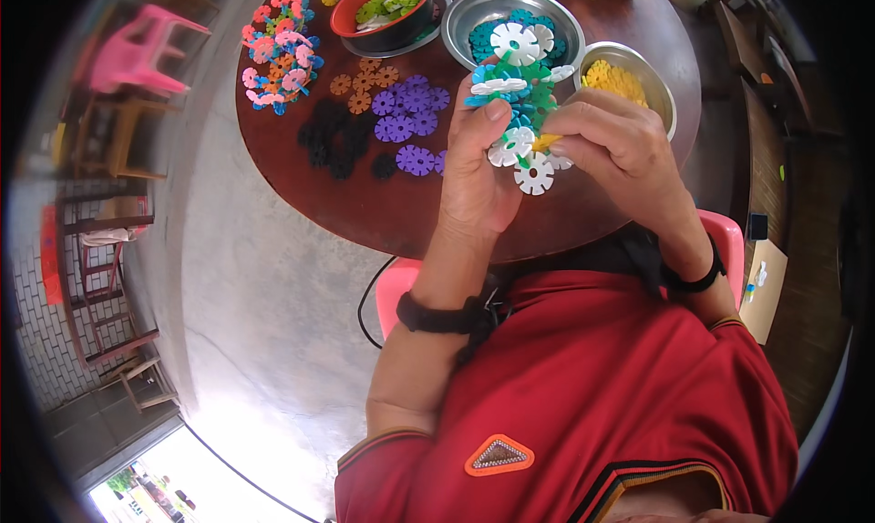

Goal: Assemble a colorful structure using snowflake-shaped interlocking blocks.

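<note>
Above the table's near edge I hold a cluster of interlocking plastic discs (513, 146), white, green and teal, joined at their notches. My left hand (478, 172) grips it from the left, thumb pressed on its side and the other fingers hidden behind. At the cluster's lower right, my right hand (622, 149) pinches a yellow disc (544, 143) between thumb and fingers, against the white and green pieces. Whether that disc is fitted into a notch I cannot tell. Just behind the cluster stands a metal bowl (449, 32) with teal discs.
On the round brown table (301, 172) lie loose purple discs (416, 160), orange discs (362, 102) and black discs (337, 140). A red bowl (344, 21) holds green discs; another metal bowl (673, 113) holds yellow ones. A colourful disc ring (293, 53) sits far left.
</note>
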A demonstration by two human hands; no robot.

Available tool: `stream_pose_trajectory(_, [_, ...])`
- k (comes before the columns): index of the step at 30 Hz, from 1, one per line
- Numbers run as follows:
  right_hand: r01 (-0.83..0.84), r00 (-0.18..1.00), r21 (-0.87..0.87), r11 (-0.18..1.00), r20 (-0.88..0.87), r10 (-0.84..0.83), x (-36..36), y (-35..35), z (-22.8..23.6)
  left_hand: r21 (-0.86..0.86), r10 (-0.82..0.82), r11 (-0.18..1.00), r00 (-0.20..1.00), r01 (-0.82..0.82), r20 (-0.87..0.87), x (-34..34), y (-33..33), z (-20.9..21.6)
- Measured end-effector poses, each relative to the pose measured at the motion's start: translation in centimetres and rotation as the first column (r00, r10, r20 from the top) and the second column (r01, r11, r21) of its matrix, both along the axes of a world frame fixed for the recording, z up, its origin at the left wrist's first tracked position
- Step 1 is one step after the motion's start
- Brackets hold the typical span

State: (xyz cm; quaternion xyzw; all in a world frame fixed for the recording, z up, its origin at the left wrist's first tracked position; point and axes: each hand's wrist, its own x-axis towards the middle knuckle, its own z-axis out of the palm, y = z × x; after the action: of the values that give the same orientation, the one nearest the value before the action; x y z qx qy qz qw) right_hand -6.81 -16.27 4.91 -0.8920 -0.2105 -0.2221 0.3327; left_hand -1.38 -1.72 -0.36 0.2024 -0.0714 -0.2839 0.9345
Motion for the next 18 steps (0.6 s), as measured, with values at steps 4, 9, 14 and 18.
stream_pose_trajectory(4, [0.001, 1.000, -0.016, 1.000, -0.015, -0.001, -0.12, -0.10, 0.20, 0.009, 0.025, 1.000, 0.999, -0.024, -0.024, -0.07, -0.09, -0.07])
stream_pose_trajectory(9, [0.006, 1.000, -0.021, 1.000, -0.014, -0.007, -0.20, -0.41, 0.19, 0.124, 0.108, 0.986, 0.993, -0.112, 0.035, 0.12, -0.34, -0.38])
stream_pose_trajectory(14, [0.012, 1.000, -0.020, 1.000, -0.005, -0.012, -0.25, -0.58, 0.26, 0.058, 0.089, 0.994, 0.996, -0.087, -0.025, 0.27, -0.07, 0.04])
stream_pose_trajectory(18, [0.013, 1.000, -0.022, 1.000, 0.004, -0.013, -0.26, -0.50, 0.21, 0.076, 0.110, 0.991, 0.994, -0.108, -0.020, 0.28, -0.03, 0.00])
